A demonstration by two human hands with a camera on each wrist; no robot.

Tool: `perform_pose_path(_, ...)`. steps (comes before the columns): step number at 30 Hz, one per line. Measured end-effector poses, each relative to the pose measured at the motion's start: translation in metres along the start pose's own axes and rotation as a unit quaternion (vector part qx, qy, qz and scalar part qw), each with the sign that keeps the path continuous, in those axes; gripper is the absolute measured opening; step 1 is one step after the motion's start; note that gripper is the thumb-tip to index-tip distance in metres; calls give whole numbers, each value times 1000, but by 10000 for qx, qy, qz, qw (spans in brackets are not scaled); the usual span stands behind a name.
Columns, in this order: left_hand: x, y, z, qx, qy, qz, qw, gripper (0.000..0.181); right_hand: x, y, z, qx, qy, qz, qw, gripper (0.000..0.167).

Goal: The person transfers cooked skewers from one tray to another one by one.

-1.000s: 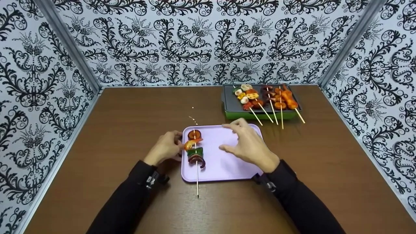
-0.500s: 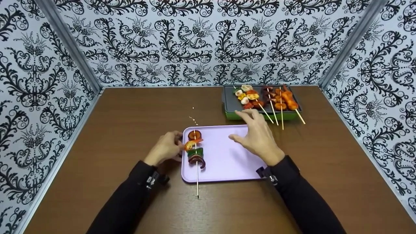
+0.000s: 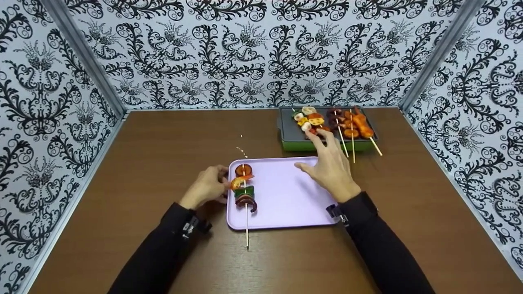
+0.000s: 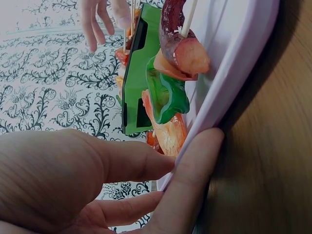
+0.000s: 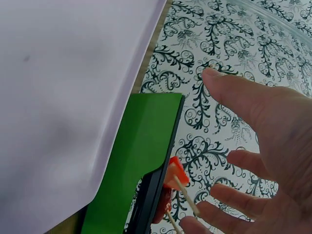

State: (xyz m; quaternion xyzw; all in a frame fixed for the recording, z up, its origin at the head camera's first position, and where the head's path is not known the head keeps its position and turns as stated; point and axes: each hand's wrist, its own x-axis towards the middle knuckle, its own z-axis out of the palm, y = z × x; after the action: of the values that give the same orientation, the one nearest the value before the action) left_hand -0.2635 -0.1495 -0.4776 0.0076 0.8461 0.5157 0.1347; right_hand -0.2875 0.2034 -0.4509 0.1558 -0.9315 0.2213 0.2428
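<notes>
Skewers (image 3: 334,118), several, on green grill (image 3: 296,146); bare sticks (image 3: 353,152) overhang near edge. Probably light, sticks stiff; gloss suggests slipperiness higher up. Best hold: bare stick. Right hand (image 3: 330,166): fingers spread, apparently holding nothing, by the left-side skewers; contact unclear. Left hand (image 3: 206,187): pinching rim of lilac tray (image 3: 286,192), one further skewer (image 3: 244,191) aboard.

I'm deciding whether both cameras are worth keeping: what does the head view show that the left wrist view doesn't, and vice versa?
Only the head view: both sleeves, the grill's grey top, and the near stick end of the skewer on the tray.

Only the left wrist view: a fingertip of the left hand against the tray's underside.

Both: the tray, its skewer, the grill's green side, the left hand, the right hand, the table and the patterned wall.
</notes>
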Motion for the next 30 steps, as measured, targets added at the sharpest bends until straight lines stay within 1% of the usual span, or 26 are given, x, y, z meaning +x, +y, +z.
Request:
perform_pose_path(5,-1,-1,0,-33,-19,-19,10000,57,0,7,5,-228,-28,-44,9997,98)
perform_pose_path(8,-1,-1,0,-14,-25,3,10000,56,-1,9,6,-167,92,-131,9997,92)
perform_pose_path(12,-1,0,-1,16,-14,32,10000,55,0,12,7,-70,407,-287,9987,77)
perform_pose_path(14,0,0,-1,-13,-13,33,10000,56,1,13,7,-83,511,-302,9982,69)
perform_pose_path(21,1,-2,-1,72,51,189,9998,55,0,13,6,-72,601,-152,9981,50)
perform_pose_path(25,1,-2,-1,74,38,154,9998,56,0,13,7,-48,738,-87,9972,37)
perform_pose_path(30,0,-1,-1,132,60,123,9998,57,0,14,6,-63,932,-110,9956,19)
